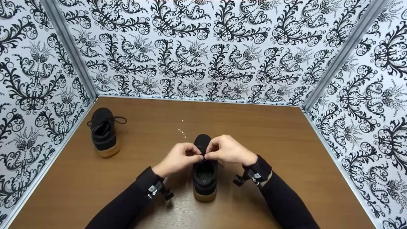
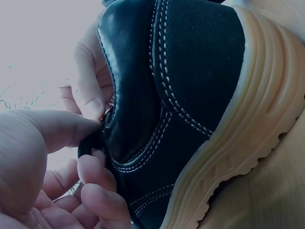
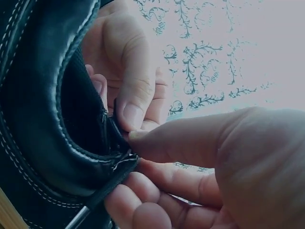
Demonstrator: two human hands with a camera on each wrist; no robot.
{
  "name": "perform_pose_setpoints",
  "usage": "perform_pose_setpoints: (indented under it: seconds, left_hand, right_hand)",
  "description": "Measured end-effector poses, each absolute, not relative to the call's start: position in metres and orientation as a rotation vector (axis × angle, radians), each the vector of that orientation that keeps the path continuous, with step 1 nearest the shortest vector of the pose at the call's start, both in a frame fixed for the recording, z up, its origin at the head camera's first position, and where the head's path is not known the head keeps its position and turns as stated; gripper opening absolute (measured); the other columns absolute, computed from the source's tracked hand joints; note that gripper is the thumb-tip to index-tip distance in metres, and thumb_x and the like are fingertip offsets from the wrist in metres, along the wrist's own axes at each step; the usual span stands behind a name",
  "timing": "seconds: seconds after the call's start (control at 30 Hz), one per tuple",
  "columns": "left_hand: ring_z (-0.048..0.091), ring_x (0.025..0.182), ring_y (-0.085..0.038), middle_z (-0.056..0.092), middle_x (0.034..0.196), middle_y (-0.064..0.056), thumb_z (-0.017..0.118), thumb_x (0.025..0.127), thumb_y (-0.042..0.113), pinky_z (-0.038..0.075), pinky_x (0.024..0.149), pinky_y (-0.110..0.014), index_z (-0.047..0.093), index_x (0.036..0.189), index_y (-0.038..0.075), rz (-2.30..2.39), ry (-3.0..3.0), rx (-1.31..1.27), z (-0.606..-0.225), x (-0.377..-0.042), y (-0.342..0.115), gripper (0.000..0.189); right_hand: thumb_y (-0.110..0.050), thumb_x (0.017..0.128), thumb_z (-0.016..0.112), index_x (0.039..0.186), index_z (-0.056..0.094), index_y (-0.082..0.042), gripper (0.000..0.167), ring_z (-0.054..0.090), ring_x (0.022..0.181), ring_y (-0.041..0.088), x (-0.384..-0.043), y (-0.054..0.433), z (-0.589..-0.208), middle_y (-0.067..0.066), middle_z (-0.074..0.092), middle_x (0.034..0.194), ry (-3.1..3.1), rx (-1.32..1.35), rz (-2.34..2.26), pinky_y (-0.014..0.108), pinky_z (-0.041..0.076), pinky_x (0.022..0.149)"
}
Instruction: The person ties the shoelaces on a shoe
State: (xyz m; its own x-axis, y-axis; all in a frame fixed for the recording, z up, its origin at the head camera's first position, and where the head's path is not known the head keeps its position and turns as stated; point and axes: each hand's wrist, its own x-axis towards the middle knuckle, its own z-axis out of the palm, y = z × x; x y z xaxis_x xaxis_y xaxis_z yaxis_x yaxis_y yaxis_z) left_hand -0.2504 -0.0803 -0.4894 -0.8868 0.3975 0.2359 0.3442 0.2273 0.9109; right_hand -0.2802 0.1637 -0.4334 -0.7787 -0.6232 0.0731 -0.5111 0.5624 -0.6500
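Observation:
A black shoe (image 1: 205,188) with a tan sole stands in front of me, its toe pointing away. Over its tongue my left hand (image 1: 180,158) pinches a black shoelace (image 2: 88,143) between thumb and finger. My right hand (image 1: 231,150) meets it there, thumb and fingers also pinching the lace; in the right wrist view a lace end (image 3: 78,217) with a shiny tip hangs below these fingers. The thumbs are close together at the top of the lacing. Fingers hide much of the knot area, so its exact form is unclear.
Another black shoe (image 1: 105,140) stands at the left of the brown table (image 1: 267,124), a lace loop sticking out to its right. Patterned panels (image 1: 197,54) enclose the back and both sides. Small bright spots (image 1: 182,133) show on the table beyond the near shoe.

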Motion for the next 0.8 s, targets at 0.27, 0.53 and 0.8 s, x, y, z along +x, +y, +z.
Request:
perform_pose_setpoints:
  seconds: [0.27, 0.53, 0.8]
  left_hand:
    - [0.067, 0.083, -0.011, 0.074, 0.09, 0.002, 0.084, 0.097, 0.014, 0.054, 0.076, -0.023, 0.081, 0.097, 0.003, 1.776, 2.426, 0.722, -0.488, -0.25, -0.081, 0.011]
    - [0.067, 0.083, -0.013, 0.075, 0.091, 0.0, 0.084, 0.098, 0.014, 0.055, 0.076, -0.024, 0.081, 0.099, 0.003, 1.778, 2.395, 0.732, -0.49, -0.25, -0.082, 0.011]
    - [0.067, 0.084, -0.013, 0.074, 0.092, 0.0, 0.085, 0.097, 0.016, 0.055, 0.076, -0.024, 0.082, 0.099, 0.005, 1.765, 2.408, 0.735, -0.489, -0.25, -0.082, 0.011]
  right_hand:
    - [-0.019, 0.09, 0.086, 0.086, 0.084, -0.02, 0.005, 0.063, 0.069, 0.005, -0.282, 0.16, -0.44, -0.016, 0.073, 0.077, 2.672, -0.976, -1.007, 0.025, 0.052, 0.064]
    - [-0.014, 0.084, 0.081, 0.082, 0.079, -0.017, 0.004, 0.06, 0.068, 0.006, -0.28, 0.153, -0.446, -0.013, 0.068, 0.073, 2.692, -0.948, -1.055, 0.025, 0.05, 0.063]
    - [-0.013, 0.087, 0.077, 0.082, 0.08, -0.016, 0.007, 0.06, 0.068, 0.008, -0.28, 0.15, -0.446, -0.012, 0.068, 0.073, 2.701, -0.904, -1.109, 0.025, 0.049, 0.063]
